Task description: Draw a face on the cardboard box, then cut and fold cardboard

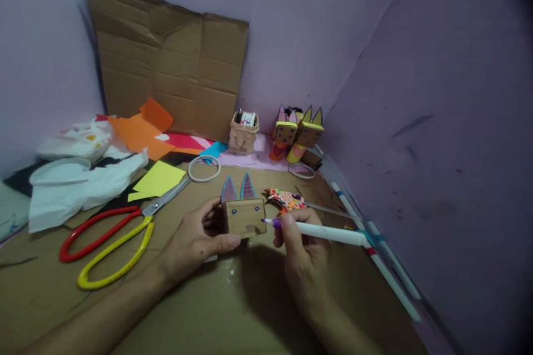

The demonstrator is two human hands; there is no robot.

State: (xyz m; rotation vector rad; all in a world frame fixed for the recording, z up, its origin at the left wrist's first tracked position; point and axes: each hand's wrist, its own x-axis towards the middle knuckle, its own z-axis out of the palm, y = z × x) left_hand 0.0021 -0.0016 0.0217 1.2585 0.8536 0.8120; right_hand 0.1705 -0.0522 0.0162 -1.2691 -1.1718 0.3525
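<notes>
A small cardboard box head (245,218) has two purple ears edged in blue, two eyes and a small round mark low on its front. My left hand (197,241) grips it from the left side, thumb along its lower edge. Between the fingers of my right hand (306,252) is a white marker (328,232) with a purple tip. That tip points left, close beside the box's right edge; whether it touches cannot be made out. Behind my right hand lies a flower-patterned piece (286,199) with orange at its lower edge.
Red and yellow-handled scissors (155,208) lie at the left near yellow paper (157,179). Toward the back are orange paper (144,130), a marker holder (244,136) and two cardboard figures (297,136). More markers (393,277) line the right edge.
</notes>
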